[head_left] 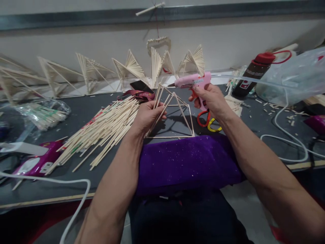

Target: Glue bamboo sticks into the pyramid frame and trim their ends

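My right hand (213,98) is wrapped round the handle of a pink hot glue gun (195,81). The gun's dark nozzle points left, a little above the top of a small frame of thin wooden sticks (191,120). That frame stands on the dark table, with a squared base and slanting sticks that rise to a peak. My left hand (149,117) pinches slanting sticks on the frame's left side. Whether they are all joined to it I cannot tell. Below the gun lie scissors (209,122) with red and yellow handles. A loose heap of wooden sticks (109,127) lies left of my left hand.
Finished stick structures (134,67) line the wall. A dark bottle (250,76) with a red lid stands at right, beside a clear plastic bag (294,74). White cables (286,125) loop across the right side. A purple cloth (185,162) covers the near edge. Bagged sticks (45,113) lie left.
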The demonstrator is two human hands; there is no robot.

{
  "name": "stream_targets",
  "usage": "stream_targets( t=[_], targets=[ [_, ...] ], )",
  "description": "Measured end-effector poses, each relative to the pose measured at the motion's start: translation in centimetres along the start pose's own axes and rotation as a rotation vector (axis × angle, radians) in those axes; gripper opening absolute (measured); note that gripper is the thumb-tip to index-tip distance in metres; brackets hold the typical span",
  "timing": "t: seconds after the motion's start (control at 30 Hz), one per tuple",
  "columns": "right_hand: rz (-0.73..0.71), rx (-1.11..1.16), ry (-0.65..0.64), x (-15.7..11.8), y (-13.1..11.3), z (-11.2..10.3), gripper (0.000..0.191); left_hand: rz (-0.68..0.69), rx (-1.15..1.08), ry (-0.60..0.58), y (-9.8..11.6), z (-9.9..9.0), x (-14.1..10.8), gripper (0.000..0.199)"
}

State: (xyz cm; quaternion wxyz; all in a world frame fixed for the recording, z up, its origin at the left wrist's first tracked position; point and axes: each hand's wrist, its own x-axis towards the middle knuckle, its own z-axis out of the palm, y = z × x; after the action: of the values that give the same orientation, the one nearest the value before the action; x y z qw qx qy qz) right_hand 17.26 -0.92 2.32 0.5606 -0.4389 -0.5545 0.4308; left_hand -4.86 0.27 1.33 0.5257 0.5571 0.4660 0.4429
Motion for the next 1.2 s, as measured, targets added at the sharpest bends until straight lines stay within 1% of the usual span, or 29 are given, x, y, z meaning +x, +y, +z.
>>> stream_targets(
  t=[0.17, 0.37, 0.57, 0.77, 0.97, 1.2],
  targets=[
    [-0.015, -0.051, 0.034, -0.4, -0.3, 0.8, 0.037, 0.007, -0.018, -0.007, 0.0, -0.1, -0.3, 0.008],
    [-0.025, -0.11, 0.062, -0.7, -0.1, 0.9, 0.03, 0.012, -0.039, -0.003, -0.4, -0.1, -0.4, 0.008],
    [-0.036, -0.153, 0.052, -0.9, -0.2, 1.0, 0.023, 0.039, -0.057, -0.01, -0.6, -0.2, -0.3, 0.009],
    [-0.046, -0.165, 0.051, -0.9, -0.2, 1.2, 0.028, 0.047, -0.066, -0.032, -0.8, -0.3, -0.2, 0.011],
    [-0.043, -0.169, 0.053, -0.9, -0.3, 1.3, 0.027, 0.033, -0.048, -0.021, -0.8, -0.3, -0.2, 0.009],
    [-0.041, -0.167, 0.047, -1.0, -0.2, 1.2, 0.03, 0.053, -0.051, -0.026, -0.8, -0.3, -0.2, 0.01]
  ],
)
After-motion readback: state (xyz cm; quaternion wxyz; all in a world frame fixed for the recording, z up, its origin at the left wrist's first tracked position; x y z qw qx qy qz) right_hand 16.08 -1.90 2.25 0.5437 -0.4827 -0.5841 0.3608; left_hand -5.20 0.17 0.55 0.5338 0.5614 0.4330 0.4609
